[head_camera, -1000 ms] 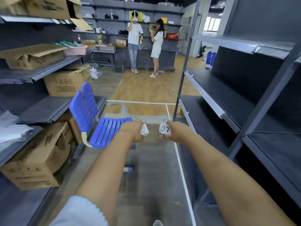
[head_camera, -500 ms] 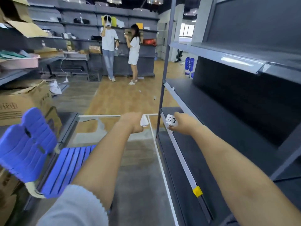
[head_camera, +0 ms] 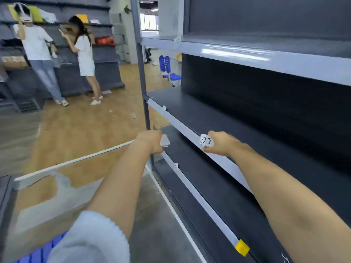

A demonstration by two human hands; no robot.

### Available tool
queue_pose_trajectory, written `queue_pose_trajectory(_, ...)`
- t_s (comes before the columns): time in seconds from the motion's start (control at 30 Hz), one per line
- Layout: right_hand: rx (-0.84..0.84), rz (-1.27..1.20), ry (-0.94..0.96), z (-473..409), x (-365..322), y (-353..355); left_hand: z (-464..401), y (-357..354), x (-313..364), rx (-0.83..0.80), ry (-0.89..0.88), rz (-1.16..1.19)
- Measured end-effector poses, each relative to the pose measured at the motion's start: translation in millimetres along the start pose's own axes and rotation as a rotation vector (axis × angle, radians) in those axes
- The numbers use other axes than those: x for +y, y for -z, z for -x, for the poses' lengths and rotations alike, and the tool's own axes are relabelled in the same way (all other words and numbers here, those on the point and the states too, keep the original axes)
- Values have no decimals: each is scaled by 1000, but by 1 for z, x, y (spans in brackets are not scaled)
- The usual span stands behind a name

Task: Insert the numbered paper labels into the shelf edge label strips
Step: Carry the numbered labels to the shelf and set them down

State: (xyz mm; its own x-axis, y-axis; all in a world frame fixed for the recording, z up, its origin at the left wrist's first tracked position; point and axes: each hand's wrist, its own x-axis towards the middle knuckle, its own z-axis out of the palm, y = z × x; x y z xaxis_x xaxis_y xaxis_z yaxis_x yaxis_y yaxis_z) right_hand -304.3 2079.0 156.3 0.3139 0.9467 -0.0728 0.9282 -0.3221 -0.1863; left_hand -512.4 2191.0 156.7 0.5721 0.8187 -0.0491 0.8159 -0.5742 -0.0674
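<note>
My right hand (head_camera: 223,142) pinches a small white paper label (head_camera: 206,140) with a handwritten number, right against the white label strip (head_camera: 182,125) on the edge of the middle dark shelf. My left hand (head_camera: 152,142) grips a small stack of folded white paper labels (head_camera: 164,140), a little left of the shelf upright. A lower label strip (head_camera: 201,202) carries a small paper label (head_camera: 175,166) and ends at a yellow clip (head_camera: 242,247). The top shelf's strip (head_camera: 237,55) has a paper label (head_camera: 177,41) stuck in it.
The dark grey shelving unit (head_camera: 266,114) fills the right side, with a grey upright post (head_camera: 141,73). Two people (head_camera: 38,44) stand at far shelving on the left. A blue chair (head_camera: 167,67) is beyond the unit. Another blue chair (head_camera: 34,253) is at the bottom left.
My view has turned right toward the shelving unit. My right hand has carried the numbered label up to the middle shelf's strip. My left hand keeps its stack of labels.
</note>
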Motion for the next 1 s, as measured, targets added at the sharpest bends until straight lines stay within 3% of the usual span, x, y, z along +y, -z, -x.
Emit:
queue_pose_trajectory(0.2,84,-33,-179,-45,12,17,-100,20,6,51,-184,-14)
queue_pose_trajectory(0.33,-36,-192,-337,-49,31,-1,-135,0,43,-65,-343,10)
queue_pose_trajectory(0.57,-55,-209,-513,-61,70,-12,-179,-5,100,-206,-514,34)
queue_pose_trajectory(0.8,-67,-222,-599,-68,98,-19,-201,-10,142,-211,-696,6)
queue_pose_trajectory(1.0,-92,-194,-606,-81,110,-27,-220,-23,170,-249,-724,-24)
